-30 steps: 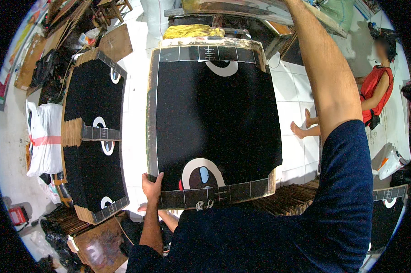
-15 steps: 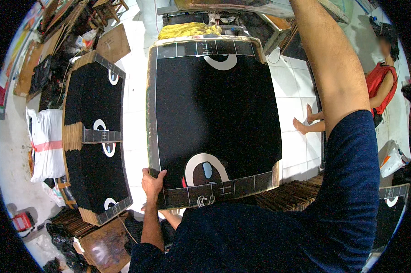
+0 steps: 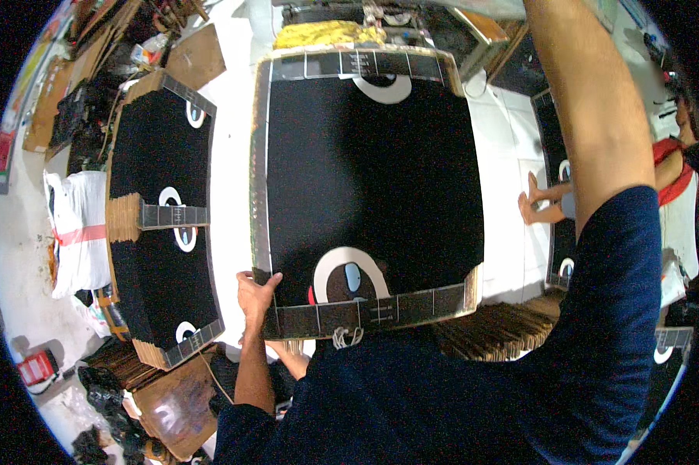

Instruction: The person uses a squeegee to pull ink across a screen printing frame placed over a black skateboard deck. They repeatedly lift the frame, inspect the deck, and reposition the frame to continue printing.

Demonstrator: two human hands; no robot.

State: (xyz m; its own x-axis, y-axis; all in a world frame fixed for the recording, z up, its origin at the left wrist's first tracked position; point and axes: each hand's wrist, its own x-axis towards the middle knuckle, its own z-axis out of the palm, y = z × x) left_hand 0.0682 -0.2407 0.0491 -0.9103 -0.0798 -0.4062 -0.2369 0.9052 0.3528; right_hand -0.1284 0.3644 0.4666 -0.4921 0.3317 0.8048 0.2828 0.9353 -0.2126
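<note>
In front of me lies a large board [image 3: 372, 178] covered in black, with cartoon eyes in white, brown and blue printed at its far and near ends. Dark strips ruled with pale lines border it, and its worn edges show at the sides. My left hand [image 3: 256, 297] grips the near left corner, its thumb on top and its fingers curled round the edge. From the right my right arm [image 3: 601, 101] reaches far forward, past the board's right side. The right hand itself is beyond the top of the picture. A white cord [image 3: 348, 336] hangs at my shirt front.
Stacked boards [image 3: 159, 155] with the same eye print stand on the left, beside a white bundle [image 3: 80, 240]. Brown sheets [image 3: 496, 329] are packed under the near right edge. Yellow cloth [image 3: 326, 34] lies beyond the board. Another person [image 3: 671, 167] in red sits at right, feet toward it.
The whole view has shifted slightly, and more printed boards show at the right. My left hand keeps its hold on the board's corner. My right arm appears a little farther right.
</note>
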